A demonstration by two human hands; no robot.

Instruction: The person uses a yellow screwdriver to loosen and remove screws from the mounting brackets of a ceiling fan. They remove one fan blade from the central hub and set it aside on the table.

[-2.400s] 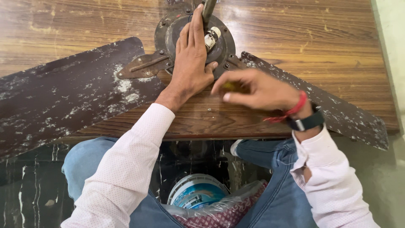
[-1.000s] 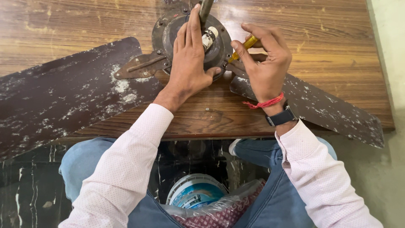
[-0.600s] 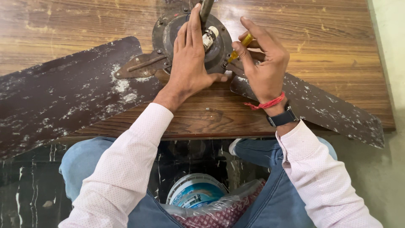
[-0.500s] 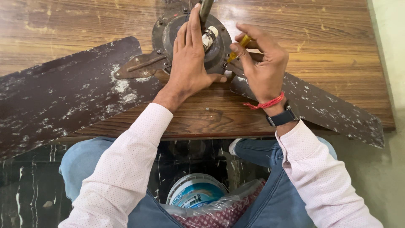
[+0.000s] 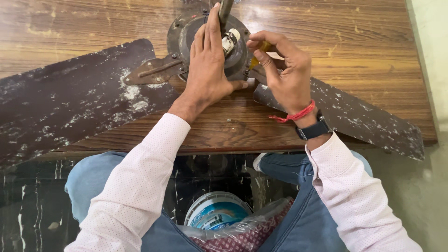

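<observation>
- Pressing flat, palm down and fingers spread, left hand [image 5: 207, 70] on the round dark rusty metal hub of a ceiling fan [image 5: 186, 35], thumb hooked at the hub's near rim.
- Pinching a small yellow-handled screwdriver [image 5: 258, 55], right hand [image 5: 284, 72] with fingertips closed around the handle, tip down at the hub's right edge, just beside the left thumb.
- Standing up beside the left fingertips, a grey metal rod [image 5: 225, 10], with a small white cylindrical capacitor [image 5: 229, 41] right next to it.
- Stretching away left of the left hand, a long dark brown fan blade flecked with white [image 5: 70, 105]; a second such blade [image 5: 345, 114] running out under the right wrist.
- Bearing all of it, a worn brown wooden table [image 5: 354, 42].
- Sitting well below both hands, between the knees, a round white and blue plastic tub [image 5: 215, 212], lid on, contents unseen.
- Lying against that tub, a clear plastic bag [image 5: 242, 231] holding maroon patterned material.
</observation>
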